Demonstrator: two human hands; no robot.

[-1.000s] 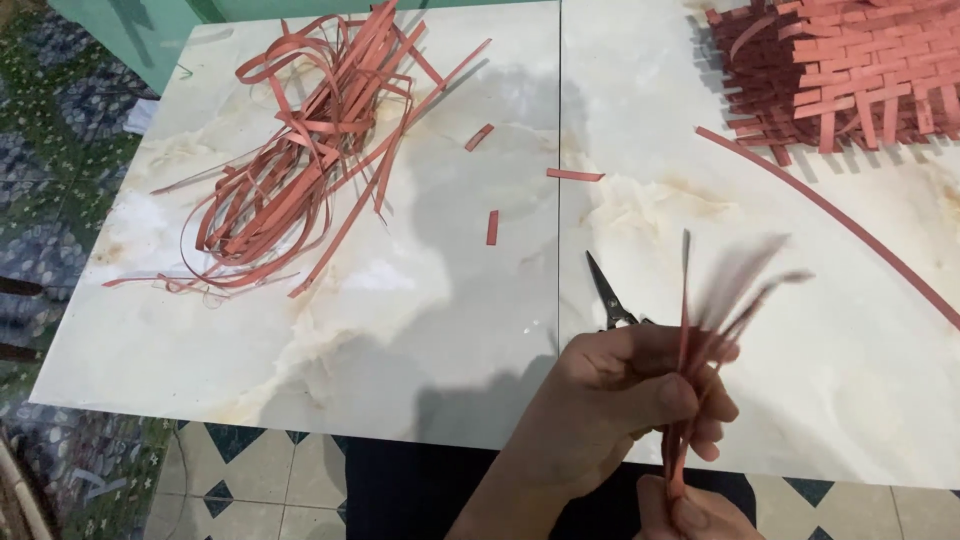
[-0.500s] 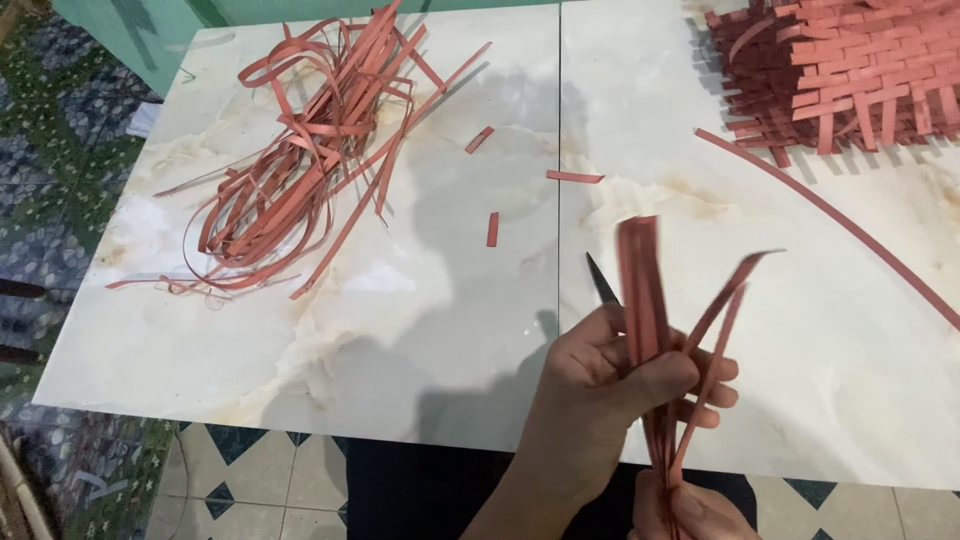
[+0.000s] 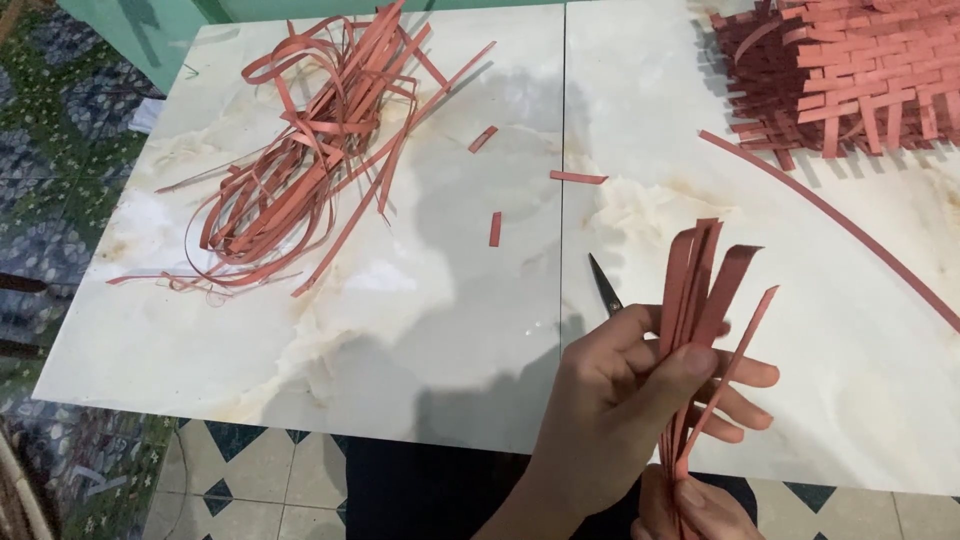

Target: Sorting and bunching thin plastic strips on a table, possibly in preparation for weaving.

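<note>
My left hand [image 3: 640, 400] grips a bundle of red strips [image 3: 700, 300], thumb pressed across them, and the strips fan upward over the near edge of the marble table [image 3: 300, 340]. At the very bottom of the view my right hand [image 3: 690, 508] pinches the lower ends of the same strips. A pair of scissors [image 3: 603, 285] lies on the table just behind my left hand; only one dark blade tip shows.
A big tangled pile of red strips [image 3: 310, 150] lies at the table's far left. A woven red mat [image 3: 850, 70] sits at the far right, with one long strip [image 3: 830, 220] curving below it. Three short offcuts [image 3: 495, 228] are scattered mid-table. Patterned floor tiles lie left and below.
The bundle was blurred in motion a second ago; now it is steady and fanned a little wider in my left hand. My left thumb has settled across the strips.
</note>
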